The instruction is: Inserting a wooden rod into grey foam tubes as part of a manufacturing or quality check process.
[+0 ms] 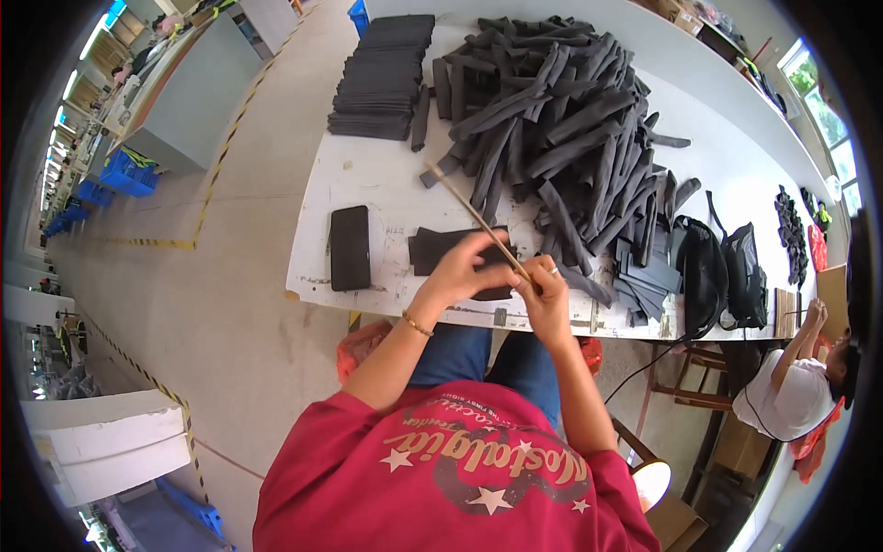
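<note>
A thin wooden stick [469, 208] slants up and to the left over the table's near edge. My right hand [546, 299] is closed around its lower end. The curved fingers and thumb of my left hand [467, 272] close about the same stick, just above the right hand. Under the left hand lies a flat dark grey fabric piece [430, 248], partly hidden by the fingers. Beyond the hands rises a big heap of narrow, tube-like dark fabric strips [575, 110]. Flat dark pieces lie in a neat stack [382, 74] at the far left.
A black phone [349, 247] rests on the white table [317, 184] left of my hands. To the right lie flat grey pieces [644, 281] and black bags [704, 276]. Another person [782, 396] sits at the far right. Blue crates [129, 173] stand across the aisle.
</note>
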`<state>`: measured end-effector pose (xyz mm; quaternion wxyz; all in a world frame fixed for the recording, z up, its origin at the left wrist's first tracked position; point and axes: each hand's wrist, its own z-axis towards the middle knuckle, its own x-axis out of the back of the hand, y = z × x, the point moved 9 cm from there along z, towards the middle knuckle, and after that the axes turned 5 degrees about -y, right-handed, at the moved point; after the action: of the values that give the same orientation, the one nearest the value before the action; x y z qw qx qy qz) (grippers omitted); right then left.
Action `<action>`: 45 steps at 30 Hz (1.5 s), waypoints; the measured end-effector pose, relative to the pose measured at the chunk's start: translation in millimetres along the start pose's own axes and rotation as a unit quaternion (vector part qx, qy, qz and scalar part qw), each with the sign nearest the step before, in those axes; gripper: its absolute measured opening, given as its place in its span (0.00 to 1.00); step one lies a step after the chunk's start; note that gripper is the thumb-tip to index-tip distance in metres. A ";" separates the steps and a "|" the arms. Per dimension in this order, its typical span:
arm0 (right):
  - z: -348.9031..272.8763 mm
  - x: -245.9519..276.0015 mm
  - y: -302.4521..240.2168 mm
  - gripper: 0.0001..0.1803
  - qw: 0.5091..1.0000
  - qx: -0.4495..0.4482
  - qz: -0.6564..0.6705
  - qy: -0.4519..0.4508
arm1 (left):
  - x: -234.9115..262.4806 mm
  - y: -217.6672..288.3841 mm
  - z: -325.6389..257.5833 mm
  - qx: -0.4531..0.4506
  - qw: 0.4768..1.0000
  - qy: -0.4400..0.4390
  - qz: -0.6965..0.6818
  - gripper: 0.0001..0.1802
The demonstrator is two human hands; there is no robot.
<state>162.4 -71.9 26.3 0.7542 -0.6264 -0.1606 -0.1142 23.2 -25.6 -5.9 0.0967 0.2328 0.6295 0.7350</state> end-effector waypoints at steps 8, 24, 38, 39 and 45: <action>48.4 28.6 -17.1 0.10 0.990 0.017 -0.060 0.123 | -43.8 -14.5 -12.0 0.146 0.965 -0.056 -0.208 0.13; 203.4 -70.7 6.4 0.16 0.975 -0.058 -0.115 0.180 | -4.7 -64.0 -89.2 0.207 0.906 0.167 -0.328 0.19; 36.3 69.9 47.7 0.10 0.993 -0.026 -0.100 0.048 | 1.5 -6.9 16.4 -0.162 0.931 0.025 0.325 0.12; 11.7 78.3 52.5 0.09 0.991 -0.047 -0.120 0.025 | 1.0 -18.7 21.5 -0.150 0.934 0.020 0.324 0.12; -94.8 108.1 72.2 0.10 0.986 -0.129 -0.100 -0.038 | 1.6 -25.0 36.2 -0.102 0.953 -0.024 0.285 0.05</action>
<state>298.5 -148.1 -13.1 0.6452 -0.7031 -0.2345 -0.1851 34.8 11.6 -26.2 -0.0783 0.4090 0.4564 0.7863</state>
